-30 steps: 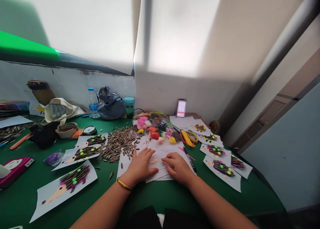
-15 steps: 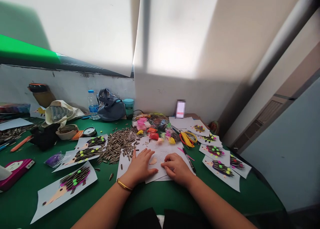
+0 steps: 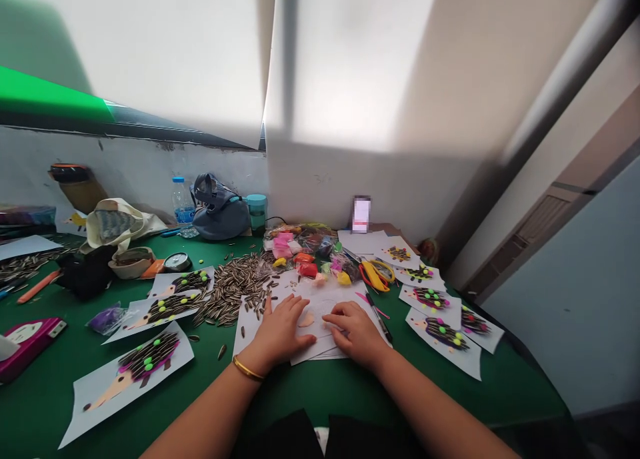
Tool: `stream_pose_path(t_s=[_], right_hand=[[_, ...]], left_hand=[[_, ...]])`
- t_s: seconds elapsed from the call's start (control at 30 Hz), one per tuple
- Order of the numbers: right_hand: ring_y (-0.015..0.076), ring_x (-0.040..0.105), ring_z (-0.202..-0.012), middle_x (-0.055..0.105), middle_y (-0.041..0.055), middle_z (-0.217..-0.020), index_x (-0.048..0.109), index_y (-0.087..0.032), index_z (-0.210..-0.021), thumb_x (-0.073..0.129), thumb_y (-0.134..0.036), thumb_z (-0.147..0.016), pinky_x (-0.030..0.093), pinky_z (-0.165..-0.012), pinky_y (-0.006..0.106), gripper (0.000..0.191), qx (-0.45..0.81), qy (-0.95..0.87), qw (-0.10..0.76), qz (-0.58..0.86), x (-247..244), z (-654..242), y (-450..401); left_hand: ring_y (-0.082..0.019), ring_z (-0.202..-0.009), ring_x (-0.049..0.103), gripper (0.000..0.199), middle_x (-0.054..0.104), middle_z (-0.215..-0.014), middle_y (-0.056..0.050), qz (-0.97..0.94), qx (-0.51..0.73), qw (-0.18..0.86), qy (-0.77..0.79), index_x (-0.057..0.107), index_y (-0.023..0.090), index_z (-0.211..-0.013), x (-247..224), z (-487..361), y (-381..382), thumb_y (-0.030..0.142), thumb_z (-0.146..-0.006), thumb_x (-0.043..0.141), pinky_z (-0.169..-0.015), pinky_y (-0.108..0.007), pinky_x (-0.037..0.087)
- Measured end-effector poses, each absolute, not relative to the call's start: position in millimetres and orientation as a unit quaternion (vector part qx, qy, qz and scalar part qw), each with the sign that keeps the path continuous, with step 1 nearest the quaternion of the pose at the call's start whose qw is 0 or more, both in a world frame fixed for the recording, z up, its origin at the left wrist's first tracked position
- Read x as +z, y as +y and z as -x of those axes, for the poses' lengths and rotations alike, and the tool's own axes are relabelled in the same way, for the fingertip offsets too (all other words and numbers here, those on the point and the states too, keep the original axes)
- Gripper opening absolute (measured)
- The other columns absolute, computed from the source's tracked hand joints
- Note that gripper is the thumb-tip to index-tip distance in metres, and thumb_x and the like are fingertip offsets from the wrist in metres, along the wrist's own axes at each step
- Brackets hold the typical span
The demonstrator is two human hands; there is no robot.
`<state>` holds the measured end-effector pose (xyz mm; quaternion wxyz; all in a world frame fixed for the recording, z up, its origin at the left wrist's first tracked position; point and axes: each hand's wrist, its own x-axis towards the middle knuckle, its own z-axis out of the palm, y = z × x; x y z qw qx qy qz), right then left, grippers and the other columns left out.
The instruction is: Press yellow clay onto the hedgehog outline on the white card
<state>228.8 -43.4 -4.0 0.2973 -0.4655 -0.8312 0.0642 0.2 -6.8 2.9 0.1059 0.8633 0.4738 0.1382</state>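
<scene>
White paper (image 3: 326, 347) lies in front of me, with a small flat peach-coloured clay piece (image 3: 306, 320) on it. My left hand (image 3: 284, 327) rests flat on the sheet at the left of the clay, fingers spread, a gold bracelet on the wrist. To the right of the clay, my right hand (image 3: 353, 332) hovers over or touches the paper, its fingers curled but apart and nothing visible between them. Behind the hands are bagged coloured clays, among them a red one (image 3: 307, 270). A heap of striped seeds (image 3: 233, 289) lies to the left.
Seed-covered hedgehog pictures lie at left (image 3: 127, 382) and right (image 3: 445, 344). Yellow scissors (image 3: 375, 276), a black pen (image 3: 379, 317) and a propped phone (image 3: 361, 215) are beyond my right hand. A bottle (image 3: 183, 209), a blue bag (image 3: 220, 212) and a cup (image 3: 257, 213) stand at the back.
My right hand's fingers have lifted and opened slightly. My left hand stays on the paper. The whole view has shifted a little.
</scene>
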Motion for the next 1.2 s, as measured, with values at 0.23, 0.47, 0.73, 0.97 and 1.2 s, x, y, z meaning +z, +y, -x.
stream_pose_path(t_s=[0.23,0.47,0.73,0.97,1.2], right_hand=[[0.022,0.054,-0.096,0.061,0.0057,-0.1,0.072,-0.028,-0.106,0.06,-0.016,-0.083,0.045,-0.087,0.038,0.028,0.063,-0.829,0.292,0.473,-5,-228,-43],[0.0218,0.055,-0.096,0.062,0.0058,-0.101,0.073,-0.029,-0.105,0.059,-0.017,-0.085,0.045,-0.088,0.039,0.027,0.067,-0.836,0.292,0.461,-5,-229,-43],[0.0221,0.056,-0.095,0.063,0.0065,-0.099,0.072,-0.027,-0.107,0.059,-0.018,-0.085,0.047,-0.086,0.038,0.027,0.073,-0.829,0.297,0.468,-4,-230,-43],[0.0229,0.056,-0.098,0.064,0.0072,-0.103,0.068,-0.026,-0.113,0.058,-0.017,-0.084,0.047,-0.088,0.039,0.032,0.071,-0.819,0.314,0.475,-8,-231,-40],[0.0246,0.054,-0.106,0.063,0.009,-0.112,0.061,-0.021,-0.123,0.052,-0.015,-0.085,0.045,-0.094,0.041,0.039,0.073,-0.785,0.319,0.526,-16,-235,-34]], left_hand=[[-0.034,-0.142,0.03,0.075,0.043,-0.149,-0.011,-0.862,0.136,0.104,0.477,0.042,0.027,-0.141,5,-1,-8,0.05,-0.074,0.068,-0.114,-0.064,-0.002],[-0.034,-0.142,0.029,0.076,0.043,-0.149,-0.012,-0.864,0.132,0.11,0.473,0.041,0.026,-0.141,6,0,-7,0.052,-0.075,0.068,-0.114,-0.064,-0.002],[-0.033,-0.142,0.03,0.076,0.044,-0.148,-0.013,-0.863,0.128,0.121,0.474,0.042,0.026,-0.14,8,1,-5,0.052,-0.075,0.07,-0.115,-0.062,0.0],[-0.033,-0.142,0.03,0.077,0.044,-0.148,-0.012,-0.861,0.13,0.12,0.477,0.045,0.026,-0.139,8,1,-5,0.055,-0.072,0.071,-0.116,-0.062,0.0],[-0.034,-0.139,0.034,0.077,0.047,-0.146,-0.01,-0.864,0.134,0.116,0.47,0.049,0.027,-0.136,8,2,-4,0.057,-0.069,0.074,-0.115,-0.064,0.0]])
